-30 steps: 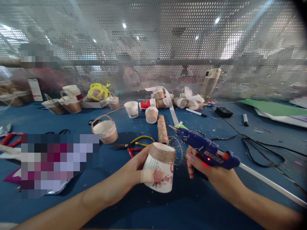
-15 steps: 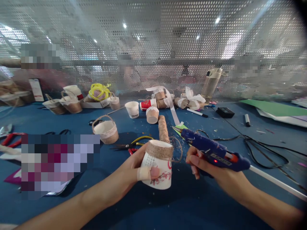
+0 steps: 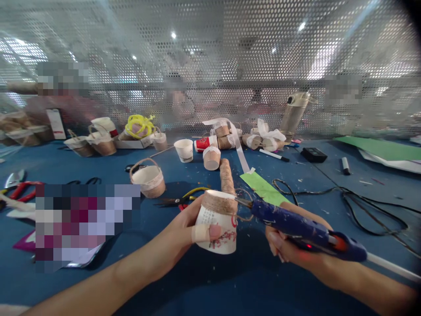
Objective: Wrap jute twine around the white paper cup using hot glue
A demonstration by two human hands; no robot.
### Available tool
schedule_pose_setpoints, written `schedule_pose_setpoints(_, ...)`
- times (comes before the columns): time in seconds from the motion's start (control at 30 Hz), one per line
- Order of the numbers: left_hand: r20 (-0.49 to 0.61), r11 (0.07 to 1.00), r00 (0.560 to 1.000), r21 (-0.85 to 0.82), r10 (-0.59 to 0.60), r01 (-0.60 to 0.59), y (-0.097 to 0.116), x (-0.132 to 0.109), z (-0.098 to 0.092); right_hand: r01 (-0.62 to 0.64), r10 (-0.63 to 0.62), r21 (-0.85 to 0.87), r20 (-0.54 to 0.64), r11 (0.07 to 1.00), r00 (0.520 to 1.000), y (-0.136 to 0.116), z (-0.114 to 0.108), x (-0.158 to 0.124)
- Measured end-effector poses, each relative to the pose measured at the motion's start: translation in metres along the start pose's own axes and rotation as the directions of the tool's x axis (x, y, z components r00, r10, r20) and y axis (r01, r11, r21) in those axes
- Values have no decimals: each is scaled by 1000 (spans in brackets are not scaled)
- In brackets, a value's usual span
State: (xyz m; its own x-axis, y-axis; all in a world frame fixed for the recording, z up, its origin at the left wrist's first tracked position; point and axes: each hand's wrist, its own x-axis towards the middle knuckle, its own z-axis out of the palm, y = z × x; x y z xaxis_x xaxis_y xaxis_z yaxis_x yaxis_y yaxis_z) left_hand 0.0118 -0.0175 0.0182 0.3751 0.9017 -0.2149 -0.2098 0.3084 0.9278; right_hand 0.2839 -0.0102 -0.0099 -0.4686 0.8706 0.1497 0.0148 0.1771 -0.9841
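Note:
My left hand (image 3: pixel 187 232), a bandage around its thumb, is wrapped around a white paper cup (image 3: pixel 219 241) printed with red blossoms. Brown twine (image 3: pixel 219 205) winds in a band round the upper part of the cup, and a loose end loops out on the right. In my right hand (image 3: pixel 296 245) is a blue hot glue gun (image 3: pixel 289 219) with a white glue stick in its back and a lit red light. Its nozzle is at the right side of the twine band; whether it touches cannot be made out. A twine roll (image 3: pixel 226 175) lies just behind the cup.
A small twine basket (image 3: pixel 149 181) and scissors (image 3: pixel 176 202) lie left of the cup. Several cups and small baskets line the back, near a bottle (image 3: pixel 293 115). Green paper (image 3: pixel 263 186) and a black cable (image 3: pixel 357 219) are on the right. A perforated metal screen (image 3: pixel 210 66) stands behind.
The glue gun has come left and down, bringing its nozzle from above the green paper to the cup's twine band. My left hand holds the cup nearly still.

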Motion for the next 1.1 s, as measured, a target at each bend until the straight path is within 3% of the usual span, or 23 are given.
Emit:
schedule_pose_setpoints(0.33,-7,1000,1000,-19,-4,4,0,0,1,-115,92,-137,-166,984,982,-13,9,-1)
schedule_pose_setpoints(0.47,-1,1000,1000,-24,-10,10,2,0,2,-45,28,-149,-115,988,993,-2,-3,1)
schedule_pose_setpoints(0.7,9,1000,1000,-17,-18,18,0,2,-4,131,-158,-339,-54,932,986,-4,-12,5)
schedule_pose_setpoints(1.0,17,1000,1000,-15,-7,8,0,2,-2,-43,27,-252,-68,967,997,3,-13,-6)
schedule_pose_setpoints(1.1,7,1000,1000,-4,-3,3,1,1,-1,-54,36,-249,-77,967,996,4,-12,-6)
